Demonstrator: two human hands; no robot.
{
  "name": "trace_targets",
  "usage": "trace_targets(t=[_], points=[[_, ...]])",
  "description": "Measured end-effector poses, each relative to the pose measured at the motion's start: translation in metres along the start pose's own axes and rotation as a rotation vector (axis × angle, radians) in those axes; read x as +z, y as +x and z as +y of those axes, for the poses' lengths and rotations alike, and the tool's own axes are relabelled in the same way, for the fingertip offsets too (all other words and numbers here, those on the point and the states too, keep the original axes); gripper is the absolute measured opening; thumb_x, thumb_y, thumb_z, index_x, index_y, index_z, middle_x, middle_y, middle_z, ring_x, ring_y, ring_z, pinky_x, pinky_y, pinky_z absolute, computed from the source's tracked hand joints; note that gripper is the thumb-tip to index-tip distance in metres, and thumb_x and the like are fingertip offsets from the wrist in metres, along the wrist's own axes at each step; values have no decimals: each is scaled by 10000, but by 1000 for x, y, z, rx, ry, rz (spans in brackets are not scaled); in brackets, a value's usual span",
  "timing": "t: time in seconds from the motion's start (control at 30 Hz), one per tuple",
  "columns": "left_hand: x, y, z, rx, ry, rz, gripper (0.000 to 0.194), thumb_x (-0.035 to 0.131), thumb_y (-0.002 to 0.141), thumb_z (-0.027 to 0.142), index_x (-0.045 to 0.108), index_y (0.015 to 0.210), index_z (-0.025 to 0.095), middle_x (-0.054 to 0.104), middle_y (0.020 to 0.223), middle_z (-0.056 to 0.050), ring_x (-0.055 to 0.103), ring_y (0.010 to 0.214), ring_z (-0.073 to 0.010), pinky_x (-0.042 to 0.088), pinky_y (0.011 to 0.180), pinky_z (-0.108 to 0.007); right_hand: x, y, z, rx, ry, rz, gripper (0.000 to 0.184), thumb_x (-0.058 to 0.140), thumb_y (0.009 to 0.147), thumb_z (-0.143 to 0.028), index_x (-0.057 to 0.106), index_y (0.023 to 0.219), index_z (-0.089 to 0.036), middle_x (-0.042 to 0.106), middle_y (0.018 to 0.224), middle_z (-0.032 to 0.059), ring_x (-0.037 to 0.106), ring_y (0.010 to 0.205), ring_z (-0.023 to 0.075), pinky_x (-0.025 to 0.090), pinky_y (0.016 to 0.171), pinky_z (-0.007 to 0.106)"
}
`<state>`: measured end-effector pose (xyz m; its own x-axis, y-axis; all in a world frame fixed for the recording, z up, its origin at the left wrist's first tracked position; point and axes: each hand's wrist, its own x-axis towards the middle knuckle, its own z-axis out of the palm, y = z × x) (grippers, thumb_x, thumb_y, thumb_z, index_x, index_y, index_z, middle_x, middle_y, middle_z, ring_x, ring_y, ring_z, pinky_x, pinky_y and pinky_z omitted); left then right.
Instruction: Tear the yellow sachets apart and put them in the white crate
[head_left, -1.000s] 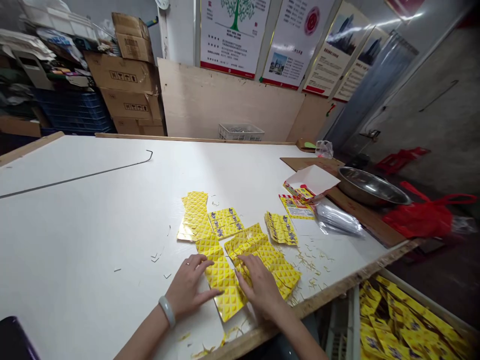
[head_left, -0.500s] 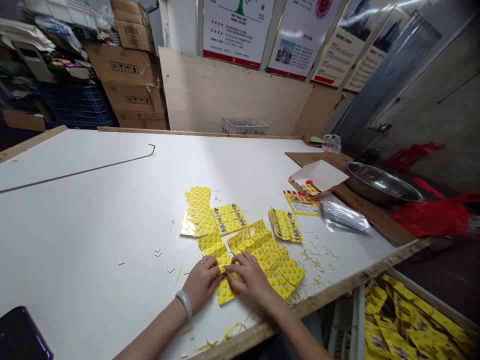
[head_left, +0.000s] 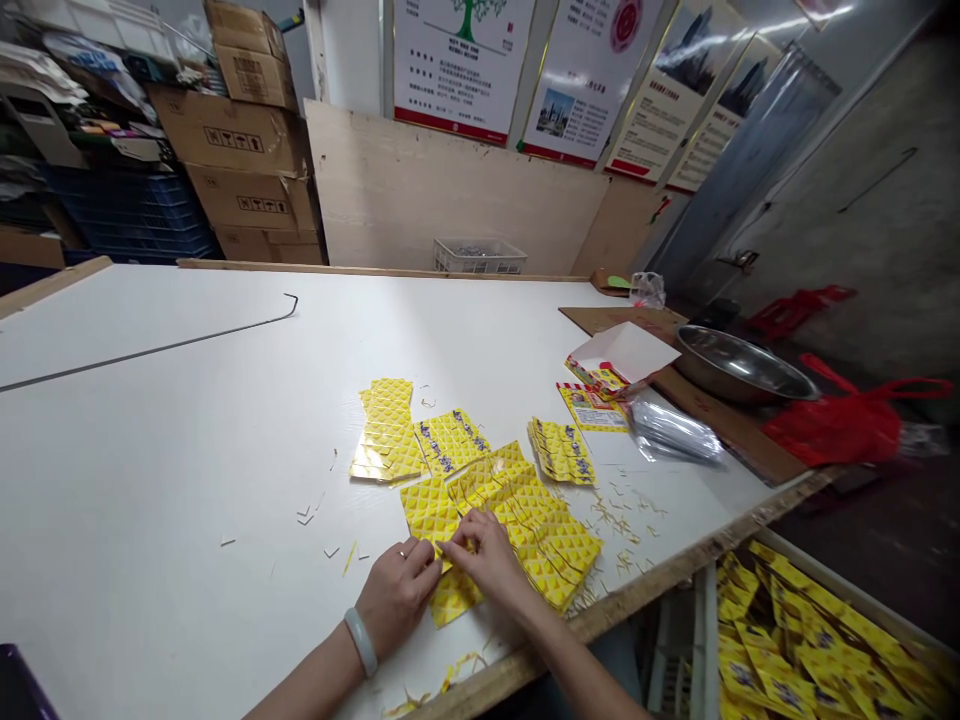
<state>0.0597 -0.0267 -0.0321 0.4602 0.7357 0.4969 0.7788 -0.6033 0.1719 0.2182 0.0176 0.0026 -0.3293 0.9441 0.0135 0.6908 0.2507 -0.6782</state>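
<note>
Partly hidden, both hands' fingers (head_left: 450, 548) pinch a yellow packet (head_left: 429, 508) between them.

Steel bowl (head_left: 739, 363) on a brown board (head_left: 720, 420) at the far right edge of the white surface (head_left: 150, 450). Red plastic bag (head_left: 844, 425) just beyond. White folded carton (head_left: 626, 350) beside clear sleeves (head_left: 675, 430). Bent metal rod (head_left: 157, 348) lying far left. White basket (head_left: 480, 257) against the plywood wall; cardboard boxes (head_left: 240, 150) stacked behind, posters (head_left: 525, 60) above.

Glossy foil sachets (head_left: 430, 508); matt white table (head_left: 150, 450); shiny metal bowl (head_left: 739, 365).
</note>
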Motion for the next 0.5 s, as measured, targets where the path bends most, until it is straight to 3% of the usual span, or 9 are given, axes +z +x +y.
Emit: trace_targets(t=[0.1, 0.2, 0.27, 0.33, 0.4, 0.5], points=[[-2, 3, 6, 37, 42, 26, 87, 474, 828, 166, 537, 770, 178, 541, 754, -20, 464, 670, -127, 383, 590, -259, -10, -7, 1, 1, -49, 137, 226, 560, 848, -287, 560, 653, -173, 566, 745, 4, 493, 781, 161, 337, 721, 291], [-4, 6, 5, 69, -10, -41, 188, 539, 811, 317, 517, 677, 187, 540, 741, -13, 471, 684, -136, 386, 599, -275, -43, -13, 15, 6, -217, 279, 225, 512, 872, -303, 529, 686, -178, 552, 725, 21, 478, 737, 179, 347, 695, 311], [-6, 7, 1, 50, -75, -55, 218, 563, 785, 413, 549, 741, 200, 556, 810, -20, 488, 750, -148, 419, 651, -295, -66, -14, 24, 19, -397, 344, 201, 564, 832, -354, 538, 733, -181, 554, 759, 46, 471, 775, 218, 357, 712, 345], [-5, 8, -6, -96, -92, -17, 267, 554, 789, 426, 565, 953, 215, 557, 968, -48, 497, 895, -174, 450, 763, -328, -78, -12, 28, -66, -455, 327, 189, 571, 824, -358, 557, 856, -172, 563, 871, 76, 469, 873, 244, 373, 777, 374], [-2, 10, -14, -293, -57, 37, 424, 543, 792, 441, 499, 1145, 210, 512, 1117, -83, 458, 1042, -210, 446, 868, -375, -74, -7, 26, -221, -378, 230, 202, 519, 859, -293, 540, 1014, -164, 549, 1017, 90, 453, 994, 233, 367, 878, 368], [4, 11, -21, -433, -54, 13, 371, 519, 803, 448, 538, 1112, 243, 503, 1121, -70, 448, 1046, -219, 450, 861, -402, -48, 2, 18, -364, -268, 67, 292, 496, 857, -197, 507, 1148, -177, 522, 1128, 79, 429, 1078, 195, 342, 949, 330]])
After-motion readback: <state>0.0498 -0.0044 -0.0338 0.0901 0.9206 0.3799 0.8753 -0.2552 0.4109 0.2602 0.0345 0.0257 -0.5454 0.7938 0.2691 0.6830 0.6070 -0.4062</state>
